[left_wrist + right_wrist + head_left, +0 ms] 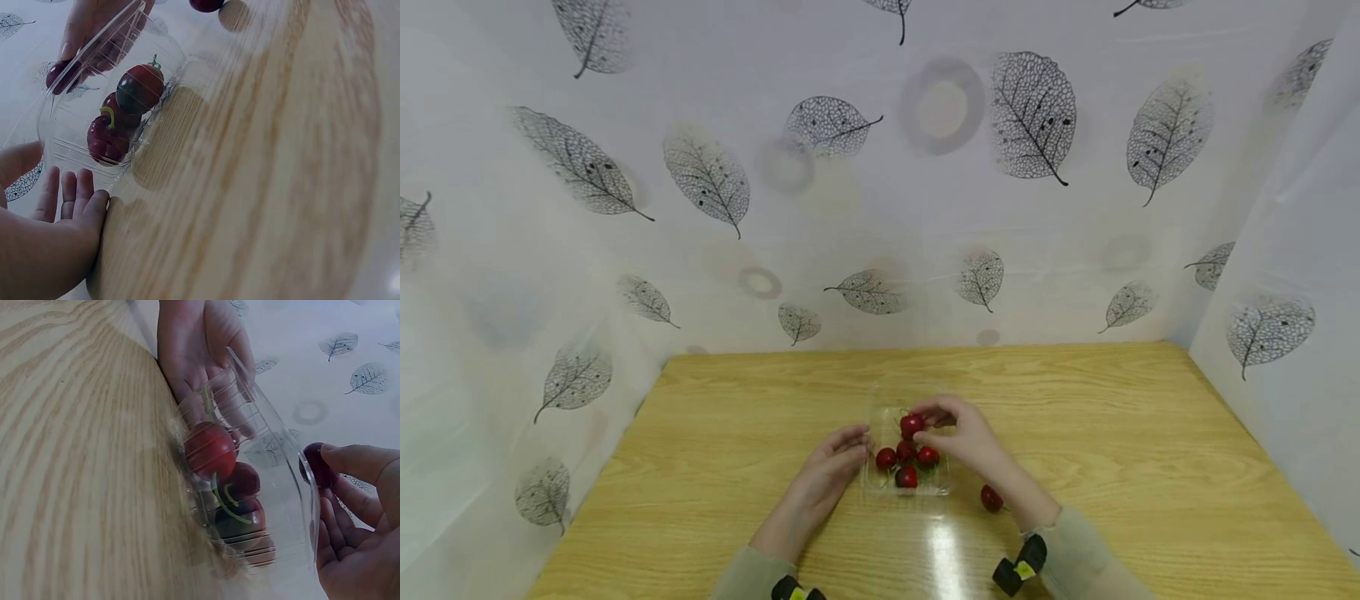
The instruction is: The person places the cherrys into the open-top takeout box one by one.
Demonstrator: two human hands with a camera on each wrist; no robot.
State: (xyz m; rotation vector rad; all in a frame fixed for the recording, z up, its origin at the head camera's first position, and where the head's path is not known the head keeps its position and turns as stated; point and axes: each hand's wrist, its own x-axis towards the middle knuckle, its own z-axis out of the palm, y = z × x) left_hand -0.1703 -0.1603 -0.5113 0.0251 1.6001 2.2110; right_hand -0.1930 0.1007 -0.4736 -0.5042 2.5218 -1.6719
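Note:
A clear plastic box (883, 488) stands on the table with several dark red cherries (886, 458) in it, some with green stems. Between the thumb and fingers of my right hand (966, 440) is another cherry (912, 427), pinched above the box's far right part. In the right wrist view this pinched cherry (319, 465) appears at the rim of the box. My left hand (829, 473) is at the box's left side, its fingers extended along the wall. The left wrist view shows those fingertips (84, 181) at the clear wall, the thumb held apart.
One loose cherry (991, 498) lies on the wooden table (737, 417), to the right of the box and close to my right forearm. Behind the table hangs a pale sheet (910, 208) printed with leaves, and similar sheets flank both sides.

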